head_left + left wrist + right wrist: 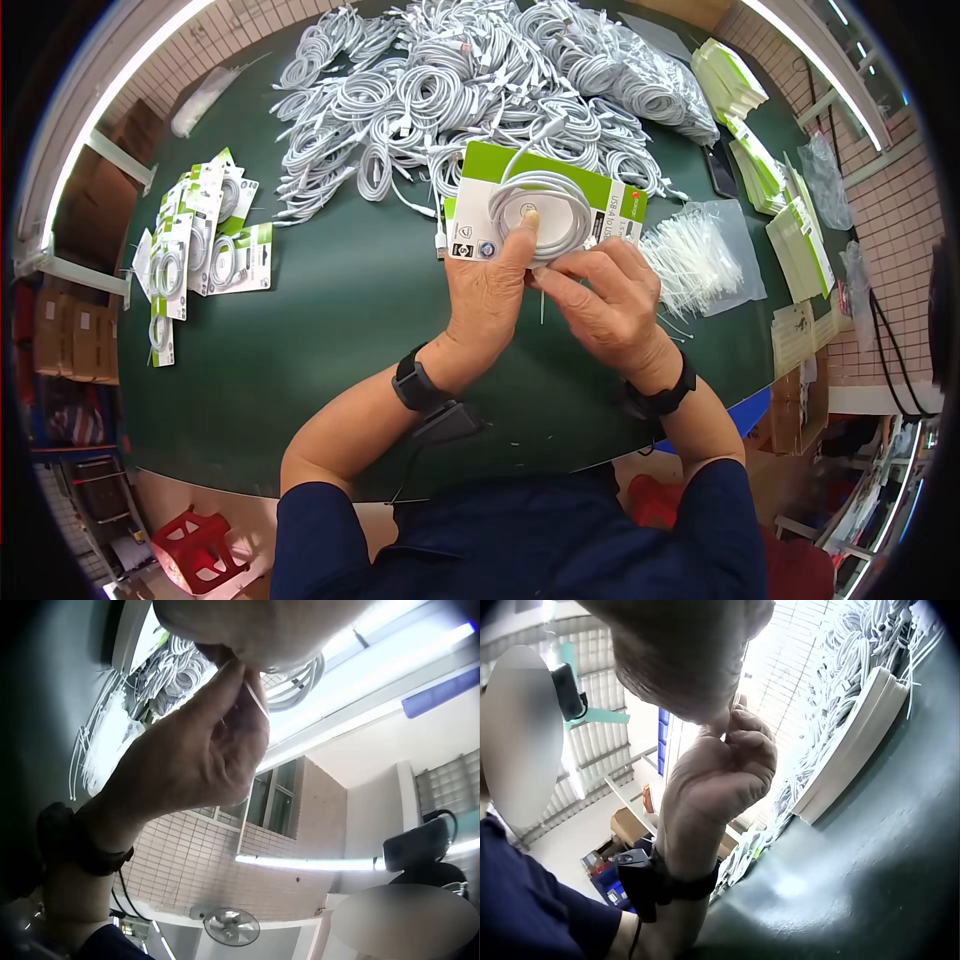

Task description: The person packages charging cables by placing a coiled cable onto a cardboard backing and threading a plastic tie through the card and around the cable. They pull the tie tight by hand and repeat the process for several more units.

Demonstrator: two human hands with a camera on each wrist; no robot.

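My left hand grips a green and white packaging card with its thumb pressed on the middle. A coiled white-grey USB cable lies against the card's face. At the card's lower edge, the curled fingers of my right hand pinch a thin white cable tie, whose tail hangs below the fingertips. The left wrist view shows the right hand with the thin strip by its fingertips. Seen from the right wrist, the left hand has its fingers bent at the card's edge.
A large heap of coiled cables covers the back of the table. Carded cables lie at left. Loose cable ties sit on a plastic bag at right, beside stacks of cards. A phone lies near them.
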